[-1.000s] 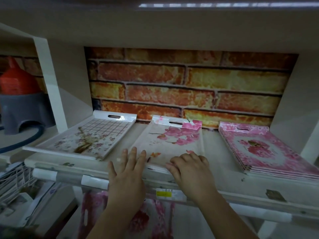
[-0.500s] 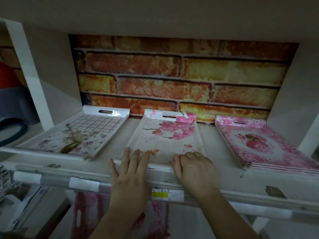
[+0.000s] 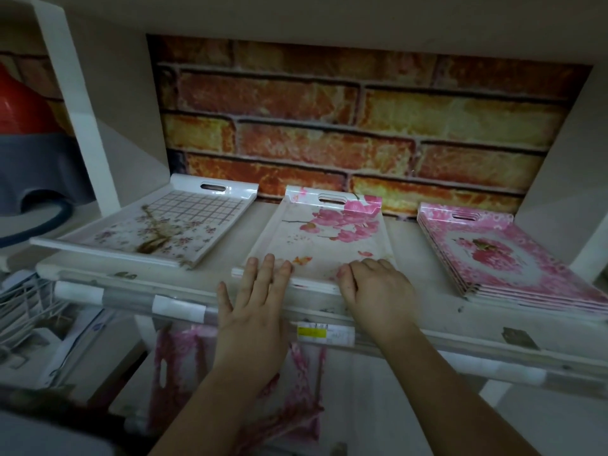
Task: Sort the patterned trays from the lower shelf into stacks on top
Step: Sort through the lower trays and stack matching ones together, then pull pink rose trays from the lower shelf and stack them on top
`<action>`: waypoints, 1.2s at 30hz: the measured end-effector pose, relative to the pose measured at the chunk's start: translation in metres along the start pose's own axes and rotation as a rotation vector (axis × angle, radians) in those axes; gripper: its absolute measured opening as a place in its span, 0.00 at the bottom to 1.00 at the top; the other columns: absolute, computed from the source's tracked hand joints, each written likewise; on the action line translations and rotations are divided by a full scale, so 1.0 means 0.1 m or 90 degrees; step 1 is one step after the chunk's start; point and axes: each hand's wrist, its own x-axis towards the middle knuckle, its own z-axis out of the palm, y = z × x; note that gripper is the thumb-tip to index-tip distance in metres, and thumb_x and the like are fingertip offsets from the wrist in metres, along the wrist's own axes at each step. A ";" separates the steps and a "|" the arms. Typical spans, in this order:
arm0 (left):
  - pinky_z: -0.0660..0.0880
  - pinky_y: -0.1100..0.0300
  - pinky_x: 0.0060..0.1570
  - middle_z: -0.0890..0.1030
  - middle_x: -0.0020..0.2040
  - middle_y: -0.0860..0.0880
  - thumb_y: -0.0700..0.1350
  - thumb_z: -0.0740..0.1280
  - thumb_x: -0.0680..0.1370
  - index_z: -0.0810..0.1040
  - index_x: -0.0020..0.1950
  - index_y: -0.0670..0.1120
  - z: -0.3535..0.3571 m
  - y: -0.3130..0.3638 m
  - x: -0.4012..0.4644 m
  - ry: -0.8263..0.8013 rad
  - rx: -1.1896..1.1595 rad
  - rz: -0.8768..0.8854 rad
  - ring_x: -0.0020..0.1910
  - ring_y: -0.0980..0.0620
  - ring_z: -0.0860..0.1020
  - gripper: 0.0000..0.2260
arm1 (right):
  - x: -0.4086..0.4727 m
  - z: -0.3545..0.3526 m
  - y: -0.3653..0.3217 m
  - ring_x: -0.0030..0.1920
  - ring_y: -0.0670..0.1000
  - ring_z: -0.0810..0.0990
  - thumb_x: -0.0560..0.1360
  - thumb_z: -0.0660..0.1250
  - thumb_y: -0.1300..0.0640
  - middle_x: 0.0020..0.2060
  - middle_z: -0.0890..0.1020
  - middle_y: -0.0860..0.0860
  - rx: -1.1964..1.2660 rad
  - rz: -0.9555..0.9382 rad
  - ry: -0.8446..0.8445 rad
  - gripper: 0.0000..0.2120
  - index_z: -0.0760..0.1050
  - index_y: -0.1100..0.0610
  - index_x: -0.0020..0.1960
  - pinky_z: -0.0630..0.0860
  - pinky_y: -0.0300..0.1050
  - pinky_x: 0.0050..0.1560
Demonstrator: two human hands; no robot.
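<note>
Three tray groups sit on the upper shelf [image 3: 411, 311]. A grid-and-brown-flower tray [image 3: 158, 228] lies at the left. A white tray with pink blossoms [image 3: 329, 235] lies in the middle. A stack of several pink rose trays [image 3: 500, 255] stands at the right. My left hand [image 3: 253, 311] rests flat, fingers spread, on the blossom tray's near left edge. My right hand [image 3: 375, 287] lies on its near right edge with fingers curled over the rim. More pink patterned trays [image 3: 296, 399] lie on the lower shelf below, partly hidden by my arms.
A brick-pattern wall [image 3: 345, 120] backs the shelf. A white divider [image 3: 85, 120] stands at the left, with a red and grey object [image 3: 29, 143] and a blue hose [image 3: 49, 222] beyond it. Wire racks and papers [image 3: 36, 320] sit at the lower left.
Both hands have stayed on the blossom tray's near edge while it slid slightly deeper onto the shelf. The camera has come closer and shifted right.
</note>
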 end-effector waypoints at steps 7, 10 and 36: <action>0.49 0.37 0.73 0.43 0.80 0.47 0.46 0.54 0.72 0.46 0.80 0.52 0.13 -0.07 -0.40 -0.004 -0.100 -0.086 0.79 0.47 0.42 0.37 | -0.10 -0.16 -0.25 0.46 0.55 0.77 0.77 0.60 0.54 0.41 0.82 0.49 0.175 -0.068 0.044 0.13 0.82 0.55 0.42 0.71 0.51 0.47; 0.56 0.37 0.72 0.45 0.80 0.42 0.47 0.57 0.72 0.49 0.80 0.51 0.30 -0.11 -0.67 -0.048 -0.139 -0.140 0.79 0.42 0.46 0.36 | -0.25 -0.19 -0.45 0.44 0.54 0.77 0.77 0.60 0.54 0.39 0.81 0.48 0.233 -0.165 -0.001 0.13 0.81 0.54 0.40 0.70 0.52 0.46; 0.72 0.55 0.58 0.72 0.68 0.45 0.39 0.62 0.77 0.68 0.72 0.45 1.05 -0.25 -1.33 -0.275 -0.213 -0.414 0.63 0.45 0.73 0.22 | -2.04 2.19 -0.60 0.73 0.58 0.64 0.82 0.59 0.55 0.75 0.65 0.56 0.261 -0.246 -0.927 0.24 0.60 0.53 0.77 0.61 0.42 0.69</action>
